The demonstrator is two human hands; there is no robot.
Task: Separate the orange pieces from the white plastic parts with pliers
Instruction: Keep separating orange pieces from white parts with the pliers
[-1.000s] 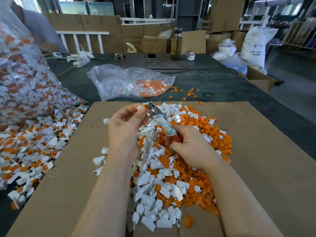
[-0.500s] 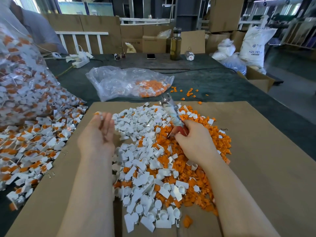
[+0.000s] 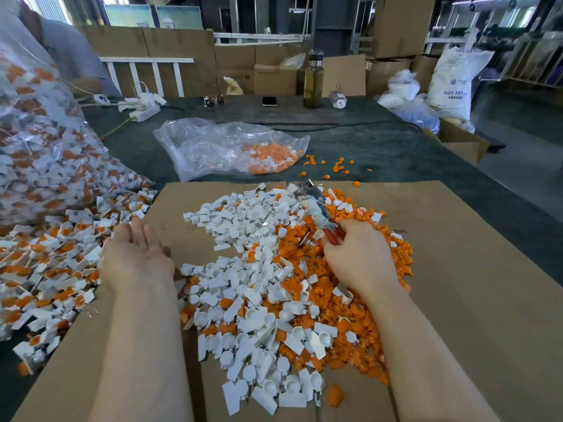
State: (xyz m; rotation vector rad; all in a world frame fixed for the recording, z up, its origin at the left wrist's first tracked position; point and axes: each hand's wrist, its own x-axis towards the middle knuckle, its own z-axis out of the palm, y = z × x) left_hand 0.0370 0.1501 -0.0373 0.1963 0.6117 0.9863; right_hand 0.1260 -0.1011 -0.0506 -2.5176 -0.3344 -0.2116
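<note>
This is a factory floor or warehouse workshop. Stacked cardboard boxes [image 3: 399,24] line the back, and a white sack printed "ABS" [image 3: 454,77], resin stock, stands at the right. The long desk [image 3: 396,147] is covered in dark felt, with flattened cardboard [image 3: 472,269] as a work mat. Bulk plastic bags [image 3: 225,147] hold small moulded parts, and metal railings [image 3: 530,62] stand at the back right.

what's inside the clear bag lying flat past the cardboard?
The clear bag holds a heap of orange pieces mixed with a few white parts, bunched toward its right end. The left part looks mostly empty; crumpled film glare hides anything small there.
</note>
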